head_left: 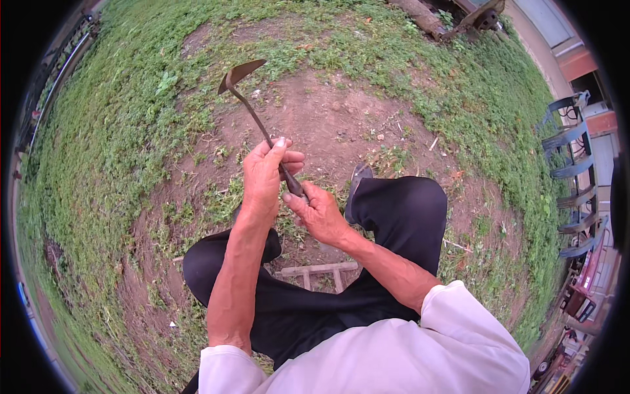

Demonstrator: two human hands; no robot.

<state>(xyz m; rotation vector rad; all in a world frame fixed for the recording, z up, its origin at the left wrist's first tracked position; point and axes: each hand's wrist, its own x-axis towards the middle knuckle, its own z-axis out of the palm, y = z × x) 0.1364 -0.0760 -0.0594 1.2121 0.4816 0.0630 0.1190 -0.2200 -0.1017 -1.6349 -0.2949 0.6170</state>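
Observation:
A hand hoe with a dark curved metal blade (pixel 239 72) and a bent thin shaft is held up over bare soil between my knees. My left hand (pixel 266 171) is closed on the upper part of it, thumb along the shaft and some fingers loosely curled. My right hand (pixel 315 213) grips the wooden handle's lower end, just below and right of the left. Beneath my hands, between my black-trousered legs, lies a small pale wooden frame (pixel 318 268).
Low green weeds (pixel 111 131) ring the patch of dirt (pixel 335 118) with scattered cut stems. A log (pixel 420 16) with a metal fitting is at the top. Blue-grey curved metal implements (pixel 567 171) line the right edge beside a building wall (pixel 554 33) and red machinery (pixel 577 299).

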